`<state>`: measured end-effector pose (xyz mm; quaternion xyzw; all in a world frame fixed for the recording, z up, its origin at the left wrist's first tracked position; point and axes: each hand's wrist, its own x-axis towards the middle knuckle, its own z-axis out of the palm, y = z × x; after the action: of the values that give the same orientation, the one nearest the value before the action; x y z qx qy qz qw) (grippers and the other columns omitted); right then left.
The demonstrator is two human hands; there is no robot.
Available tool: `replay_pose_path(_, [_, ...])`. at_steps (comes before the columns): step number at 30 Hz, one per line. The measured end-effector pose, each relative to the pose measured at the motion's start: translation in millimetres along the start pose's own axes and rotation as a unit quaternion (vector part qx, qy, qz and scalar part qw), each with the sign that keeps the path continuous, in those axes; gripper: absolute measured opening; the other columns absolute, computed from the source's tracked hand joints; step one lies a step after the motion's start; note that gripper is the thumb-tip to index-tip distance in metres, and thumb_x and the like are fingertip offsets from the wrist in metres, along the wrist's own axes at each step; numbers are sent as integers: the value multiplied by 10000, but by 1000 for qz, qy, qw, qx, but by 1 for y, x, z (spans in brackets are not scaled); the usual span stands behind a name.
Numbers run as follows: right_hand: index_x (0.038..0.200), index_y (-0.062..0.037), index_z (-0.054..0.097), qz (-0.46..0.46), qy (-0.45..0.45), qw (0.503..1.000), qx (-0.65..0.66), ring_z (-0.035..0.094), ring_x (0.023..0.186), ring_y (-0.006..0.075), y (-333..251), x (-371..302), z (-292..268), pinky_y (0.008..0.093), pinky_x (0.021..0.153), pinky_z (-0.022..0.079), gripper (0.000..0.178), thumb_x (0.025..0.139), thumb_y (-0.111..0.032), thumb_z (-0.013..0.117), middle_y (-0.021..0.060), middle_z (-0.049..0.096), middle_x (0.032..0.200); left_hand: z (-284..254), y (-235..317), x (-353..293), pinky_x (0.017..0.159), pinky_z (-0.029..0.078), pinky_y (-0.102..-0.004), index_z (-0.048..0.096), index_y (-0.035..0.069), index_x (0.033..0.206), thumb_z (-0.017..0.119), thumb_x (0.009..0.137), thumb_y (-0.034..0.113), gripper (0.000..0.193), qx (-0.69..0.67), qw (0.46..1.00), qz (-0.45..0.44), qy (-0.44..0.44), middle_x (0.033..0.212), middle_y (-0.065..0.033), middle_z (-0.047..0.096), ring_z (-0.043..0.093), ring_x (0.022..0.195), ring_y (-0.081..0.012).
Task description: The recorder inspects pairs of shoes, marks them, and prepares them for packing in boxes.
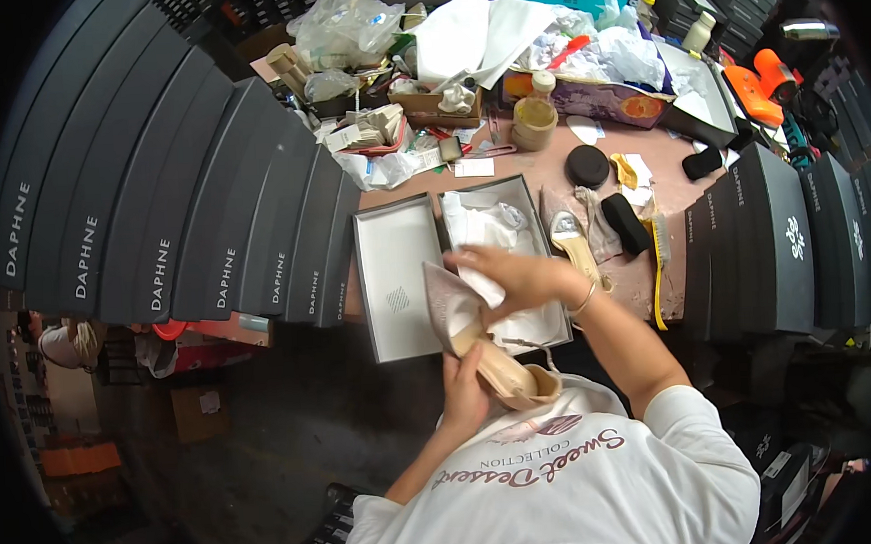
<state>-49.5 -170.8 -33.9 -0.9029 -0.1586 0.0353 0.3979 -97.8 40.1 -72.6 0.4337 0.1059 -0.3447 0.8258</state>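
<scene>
My left hand [465, 393] is closed around the middle of a beige pointed shoe [506, 375]. The shoe is tilted, its toe away from me and its heel end close to my shirt. Over the toe end is my right hand [522, 275], slightly blurred, with a soft white piece [478, 286] between thumb and fingers; whether it is cloth or paper I cannot tell. Just beyond my hands lies an open shoebox [530, 200] holding white tissue paper [487, 226], its grey lid [399, 318] beside it on the left. A second pale shoe [574, 243] rests right of the box.
Dark shoeboxes [189, 177] are stacked at left, and more shoeboxes [764, 235] stand at right. A yellow brush [660, 270], black pads [625, 225], a round black tin [587, 166] and a jar [534, 122] sit on the pink table [421, 182]. Papers and plastic bags [349, 25] clutter its back.
</scene>
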Motion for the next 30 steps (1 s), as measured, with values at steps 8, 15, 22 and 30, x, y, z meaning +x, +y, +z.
replay_pose_path(8, [1088, -80, 606, 91, 162, 867, -463, 621, 769, 275, 102, 8, 9, 523, 993, 358, 277, 813, -115, 596, 112, 634, 782, 3, 27, 15, 769, 533, -422, 396, 31, 1285, 486, 969, 391, 487, -26, 998, -52, -10, 1079, -158, 559, 605, 874, -267])
replay_pose_path(15, [1028, -6, 562, 118, 198, 942, 242, 618, 702, 120, -41, -29, 35, 281, 625, 497, 320, 797, -123, 750, 71, 606, 739, 9, 17, 16, 901, 478, -339, 424, 37, 1244, 437, 995, 390, 433, -23, 999, 19, -31, 1131, -113, 555, 579, 1042, -205])
replay_pose_path(22, [889, -21, 615, 126, 197, 971, 55, 645, 645, 310, -46, -40, 41, 348, 568, 503, 311, 792, -293, 731, 149, 649, 743, 3, -8, 12, 958, 433, -333, 332, 48, 1334, 426, 1011, 321, 433, 152, 983, 103, -12, 1239, -101, 487, 509, 1137, -188])
replay_pose_path(30, [1183, -34, 551, 65, 348, 935, -39, 612, 860, 310, -51, -29, 32, 362, 754, 496, 588, 688, -225, 806, 181, 601, 976, 3, 4, 8, 822, 519, -340, 375, 66, 1294, 441, 1005, 286, 369, 60, 997, 10, -43, 1103, -119, 559, 595, 962, -195])
